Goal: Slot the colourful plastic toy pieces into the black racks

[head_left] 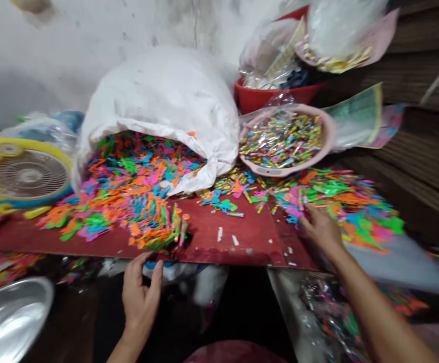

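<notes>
My left hand [141,295] is at the table's front edge, thumb and fingers apart, with nothing visible between them. Just beyond it lies a neat row of flat plastic pieces [159,222] in orange, green, pink and blue, with small sticks at its right end. My right hand [322,231] reaches to the right side of the table, its fingers drawn together at the edge of a loose pile of coloured plastic pieces [340,194]. By its fingertips are a pink piece [294,210] and a pale little stick; blur hides what the fingers grip.
A white sack [162,96] spills coloured pieces over the red table [227,242]. Behind the right pile stands a pink basin [330,132] of small printed tubes, with a red tub [251,98] farther back. A yellow fan [26,174] and a metal bowl [15,317] are at left.
</notes>
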Demonstrator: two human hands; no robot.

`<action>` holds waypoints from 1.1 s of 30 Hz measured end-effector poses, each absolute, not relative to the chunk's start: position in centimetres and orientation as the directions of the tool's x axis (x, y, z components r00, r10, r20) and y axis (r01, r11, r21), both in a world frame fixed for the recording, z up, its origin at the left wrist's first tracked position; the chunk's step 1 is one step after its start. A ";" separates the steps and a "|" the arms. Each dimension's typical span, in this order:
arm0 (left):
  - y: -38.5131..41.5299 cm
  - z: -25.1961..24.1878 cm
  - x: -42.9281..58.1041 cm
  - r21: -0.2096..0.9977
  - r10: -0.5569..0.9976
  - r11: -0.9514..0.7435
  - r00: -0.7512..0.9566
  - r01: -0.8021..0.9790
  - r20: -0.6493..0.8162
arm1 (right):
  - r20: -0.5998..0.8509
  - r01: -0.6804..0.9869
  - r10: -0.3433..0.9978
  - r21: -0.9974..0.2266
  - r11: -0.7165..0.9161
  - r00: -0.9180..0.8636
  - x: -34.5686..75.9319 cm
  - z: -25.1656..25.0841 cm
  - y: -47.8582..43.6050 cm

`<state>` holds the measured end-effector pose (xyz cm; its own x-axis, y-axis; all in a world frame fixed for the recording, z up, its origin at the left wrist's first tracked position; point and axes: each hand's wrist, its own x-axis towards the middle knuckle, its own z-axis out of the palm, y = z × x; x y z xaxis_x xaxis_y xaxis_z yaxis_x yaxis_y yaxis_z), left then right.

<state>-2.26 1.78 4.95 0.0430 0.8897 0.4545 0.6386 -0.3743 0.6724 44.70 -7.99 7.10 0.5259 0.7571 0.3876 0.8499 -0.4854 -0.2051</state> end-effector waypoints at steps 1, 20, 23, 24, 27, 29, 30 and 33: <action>1.7 4.3 -1.9 0.665 0.892 -0.384 0.073 0.640 0.445 | 0.389 0.842 0.747 -0.271 -0.467 0.539 44.4 7.1 -8.0; 2.1 7.0 4.9 0.442 0.779 -0.624 0.473 0.644 0.412 | 0.254 1.000 0.967 -0.013 0.028 -0.024 47.1 8.0 -6.8; 2.8 9.5 3.2 0.423 0.702 -0.678 0.359 0.602 0.615 | 0.219 0.996 0.974 -0.053 0.075 -0.062 48.0 7.7 -6.6; 3.4 10.7 2.5 0.382 0.652 -0.690 0.299 0.614 0.697 | 0.208 0.995 0.976 -0.060 0.076 -0.062 48.2 7.9 -6.6; 6.5 14.3 0.9 0.263 0.540 -0.701 0.252 0.663 0.803 | 0.224 0.997 0.974 -0.082 -0.007 0.025 48.1 9.2 -7.2; 9.3 16.0 0.3 0.205 0.549 -0.742 0.402 0.638 0.733 | 0.293 0.987 0.950 -0.148 -0.069 0.110 47.5 10.4 -7.7; 10.6 16.4 0.3 0.167 0.542 -0.772 0.499 0.613 0.676 | 0.339 0.977 0.930 -0.202 -0.075 0.142 46.9 11.0 -7.8; 13.4 16.5 0.6 0.082 0.541 -0.815 0.704 0.573 0.460 | 0.441 0.912 0.860 -0.404 -0.064 0.256 43.9 12.1 -7.6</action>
<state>0.56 13.36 16.53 0.7039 0.5413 0.4599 0.5734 -0.8152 0.0817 43.88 -7.64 12.08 0.2557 0.8602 0.4413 0.9124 -0.0637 -0.4044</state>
